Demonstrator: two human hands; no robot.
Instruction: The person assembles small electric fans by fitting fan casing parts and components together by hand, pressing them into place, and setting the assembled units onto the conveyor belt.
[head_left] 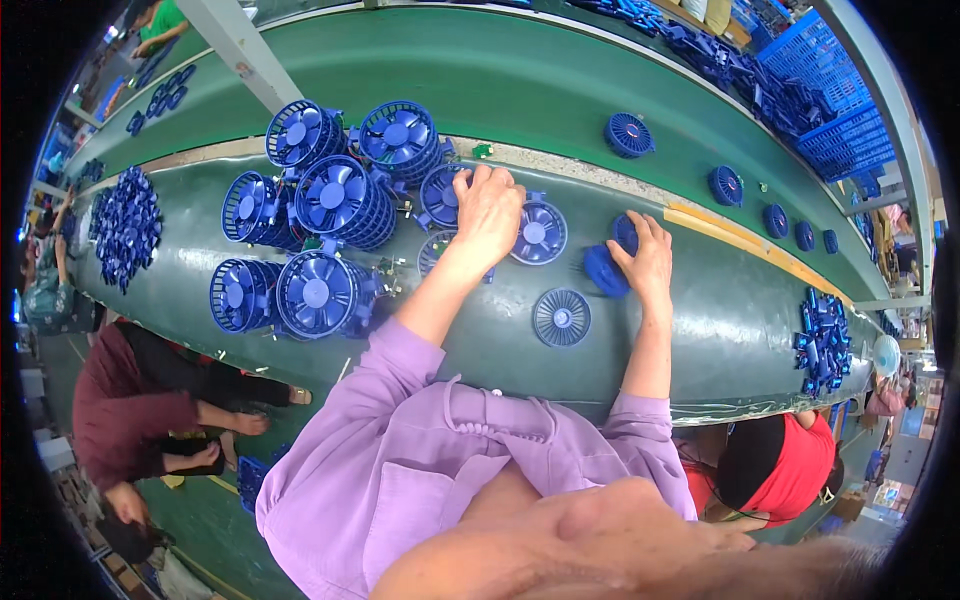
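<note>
My left hand [490,212] is closed, its fingers curled down at a blue fan [438,196] on the green work table. Just right of it lies another blue fan [541,232], face up with its blades showing. My right hand [648,258] grips a round blue fan cover [605,270], blurred, between thumb and fingers. Another blue round piece [625,233] shows behind the thumb. Nearer to me, a blue slotted fan grille [562,317] lies flat on the table. What the left fingertips touch is partly hidden.
Stacked blue fans [340,200] with wires and small green boards stand left of my hands. Heaps of blue parts lie far left [126,225] and right [824,340]. Beyond a wooden strip [740,245], a green conveyor belt [500,70] carries blue grilles. People sit on both sides.
</note>
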